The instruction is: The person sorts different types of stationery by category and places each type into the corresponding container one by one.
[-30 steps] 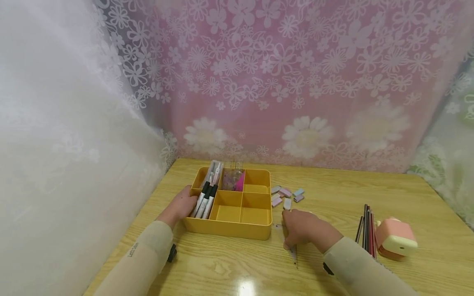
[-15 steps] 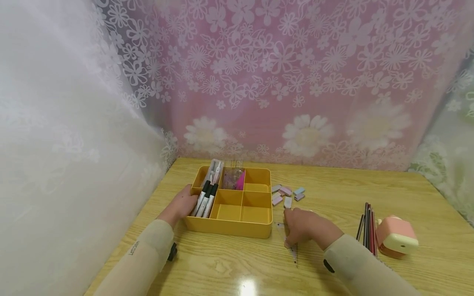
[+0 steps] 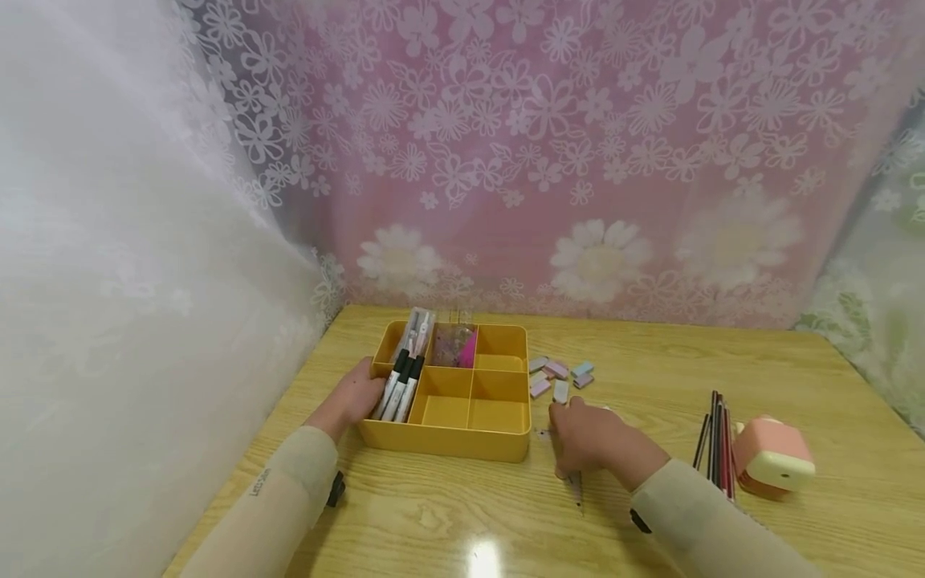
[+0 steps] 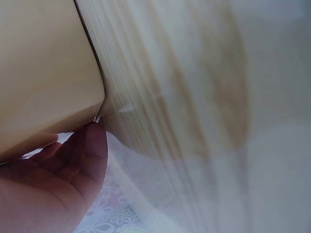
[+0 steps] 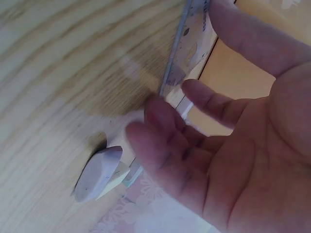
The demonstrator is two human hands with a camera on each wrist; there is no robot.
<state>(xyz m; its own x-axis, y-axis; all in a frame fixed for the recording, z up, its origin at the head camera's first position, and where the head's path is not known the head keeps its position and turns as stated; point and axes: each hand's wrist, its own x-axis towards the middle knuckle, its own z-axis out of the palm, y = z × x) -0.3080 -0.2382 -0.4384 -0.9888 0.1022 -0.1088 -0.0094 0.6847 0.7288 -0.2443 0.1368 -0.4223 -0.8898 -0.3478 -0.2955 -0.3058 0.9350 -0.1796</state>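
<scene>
Well, the wood-grained surface point(image 3: 433, 522) bore a yellow organizer point(image 3: 444, 441), the left hand point(image 3: 354, 395) gripping its left wall. Beside its right wall, the right hand point(image 3: 588, 437) hung with fingers parted at a clear ruler point(image 5: 189, 46), near several small erasers point(image 3: 554, 369).

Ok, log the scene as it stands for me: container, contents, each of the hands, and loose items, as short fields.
container: yellow organizer, six compartments, on the table
contents: black-capped markers, front left; clear case, back left; transparent pink-and-purple item, back middle
left hand: holds the organizer's left side
right hand: at the clear ruler; grip unclear
loose items: pastel blocks right of the organizer; pencils beside a pink-and-cream box
</scene>
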